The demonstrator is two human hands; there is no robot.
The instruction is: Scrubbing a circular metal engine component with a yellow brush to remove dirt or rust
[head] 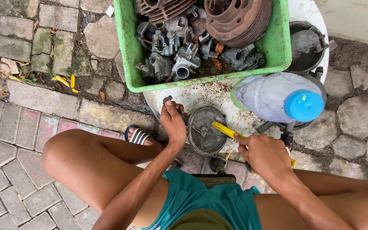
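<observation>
A round grey metal cover (205,130) lies on a white round tabletop (201,96) in front of me. My left hand (172,123) rests at the cover's left edge, its fingers pinching a small dark metal part (167,99). My right hand (263,153) grips a tool with a yellow handle (224,129), whose end lies across the cover's right side.
A green plastic tub (277,47) full of carburettors and rusty finned cylinders sits at the back. A clear jug with a blue cap (304,105) lies to the right, near a dark pan (305,44). Paving stones surround my bare knees and sandalled foot (137,136).
</observation>
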